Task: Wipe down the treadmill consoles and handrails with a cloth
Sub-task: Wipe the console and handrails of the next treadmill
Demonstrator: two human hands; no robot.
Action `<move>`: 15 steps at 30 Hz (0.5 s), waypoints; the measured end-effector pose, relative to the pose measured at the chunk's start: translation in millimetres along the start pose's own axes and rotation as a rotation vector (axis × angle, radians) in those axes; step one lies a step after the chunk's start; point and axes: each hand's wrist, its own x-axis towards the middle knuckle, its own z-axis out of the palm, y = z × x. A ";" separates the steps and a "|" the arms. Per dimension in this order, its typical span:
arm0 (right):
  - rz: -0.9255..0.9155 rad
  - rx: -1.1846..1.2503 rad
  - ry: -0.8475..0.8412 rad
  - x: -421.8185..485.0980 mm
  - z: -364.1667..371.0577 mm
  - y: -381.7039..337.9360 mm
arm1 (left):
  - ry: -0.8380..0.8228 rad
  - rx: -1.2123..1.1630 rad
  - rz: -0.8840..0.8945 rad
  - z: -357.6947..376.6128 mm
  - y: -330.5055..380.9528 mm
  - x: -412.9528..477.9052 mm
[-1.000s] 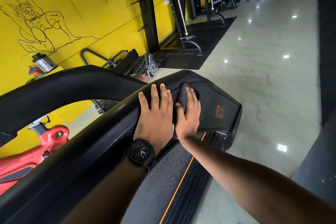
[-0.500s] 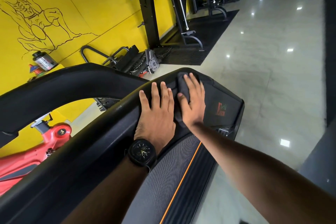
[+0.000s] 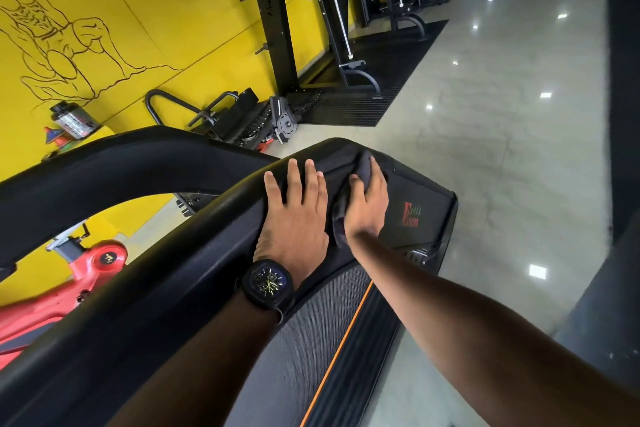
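Head view, swept from the left: one labelled tub (image 3: 74, 120) by the yellow wall (image 3: 138, 10), and one red exercise bike (image 3: 69, 281) low behind the rails. Next, two black handrails: the far handrail (image 3: 104, 163) arching across, the near handrail (image 3: 156, 288) rising diagonally toward the middle.

Flat on the near rail's top bend, the left hand (image 3: 294, 218), fingers spread and straight, gripping nothing, merely bracing. One black watch (image 3: 268, 284) on that wrist. Just beside that hand to the right, one dark cloth (image 3: 341, 211), bunched, lying where the rail meets the treadmill's end cover (image 3: 426, 218). On top of the cloth, the right hand (image 3: 367, 208), fingers fairly straight, pressing it down against the surface. Thumb alongside a raised fold, pinching or not impossible to tell.

Below both wrists, one grey belt (image 3: 311, 340) with one orange stripe (image 3: 347, 333). Further right, glossy floor (image 3: 502, 149). No console in sight.

Judged from its folds: a soft, light, limp cloth, likely to crumple and slide under the palm on smooth plastic. Best held with a flat palm over the wad, or with a fold nipped under the thumb to stop it slipping out. Rails and cover rigid by the look of them, so firm pressure probably safe.
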 end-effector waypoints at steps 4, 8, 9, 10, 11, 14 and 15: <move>-0.331 -0.088 -0.082 -2.4 1.7 4.2 | 0.007 -0.002 0.002 3.3 3.1 7.2; -0.158 -0.054 -0.045 36.4 -2.4 16.3 | -0.014 0.003 0.011 5.1 6.6 17.4; 0.014 0.001 -0.007 38.9 -3.1 18.0 | -0.017 0.001 0.015 5.6 8.2 20.5; 0.135 0.029 0.008 37.3 -4.3 16.4 | -0.021 -0.001 0.022 5.3 10.5 23.7; 0.143 0.018 0.004 31.8 -4.0 14.7 | -0.025 0.002 0.029 5.1 12.0 26.4; -0.270 -0.074 -0.071 20.1 -4.0 11.9 | -0.019 0.019 0.021 6.1 16.0 33.7; -0.371 -0.095 -0.087 27.9 -4.7 11.6 | -0.019 0.020 0.021 6.4 17.5 36.1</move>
